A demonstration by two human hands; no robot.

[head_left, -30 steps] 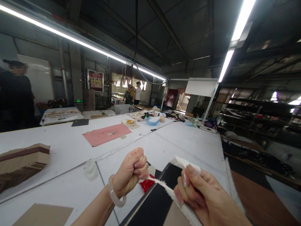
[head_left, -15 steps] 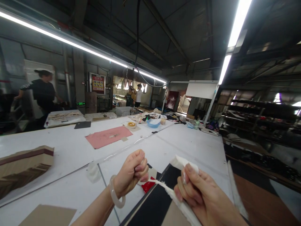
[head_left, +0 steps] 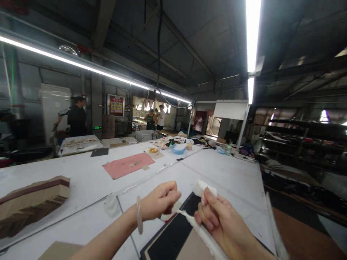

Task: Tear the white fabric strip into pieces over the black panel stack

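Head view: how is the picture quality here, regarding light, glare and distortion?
Head view: the ceiling tube lights are overexposed and glare white; the roof above is dark; straight lines bend toward the edges from the wide lens; the left hand and right hand holding the white strip are evenly lit; the distant people are small and soft.

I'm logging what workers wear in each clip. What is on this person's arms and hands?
No gloves and no sleeves show: both forearms are uncovered. The left hand has a pale, translucent bangle around the wrist. The right hand wears no ring, watch or band that shows. The fingernails look unpainted.
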